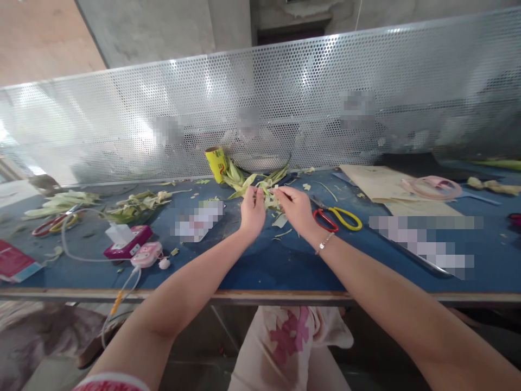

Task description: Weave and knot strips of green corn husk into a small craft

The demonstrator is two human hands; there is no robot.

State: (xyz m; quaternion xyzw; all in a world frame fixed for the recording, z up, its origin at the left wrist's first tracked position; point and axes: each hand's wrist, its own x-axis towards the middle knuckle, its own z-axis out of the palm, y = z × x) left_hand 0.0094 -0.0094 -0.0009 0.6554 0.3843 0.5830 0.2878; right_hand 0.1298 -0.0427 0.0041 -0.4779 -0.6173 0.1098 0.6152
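My left hand [252, 209] and my right hand [295, 206] meet over the blue table [264, 266], both with fingers pinched on a small piece of woven green leaf strips [269, 196]. More loose green leaf strips [248, 182] lie just behind the hands. A bracelet sits on my right wrist. Red-and-yellow scissors [337, 217] lie on the table just to the right of my right hand.
A yellow roll [215, 162] stands by the perforated metal screen [260, 108]. Leaf piles [138, 203], another pair of scissors [52, 224], a pink box [128, 243] and a pink device with cable [146, 254] lie at left. Cardboard [382, 184] and a pink ring [431, 187] lie at right.
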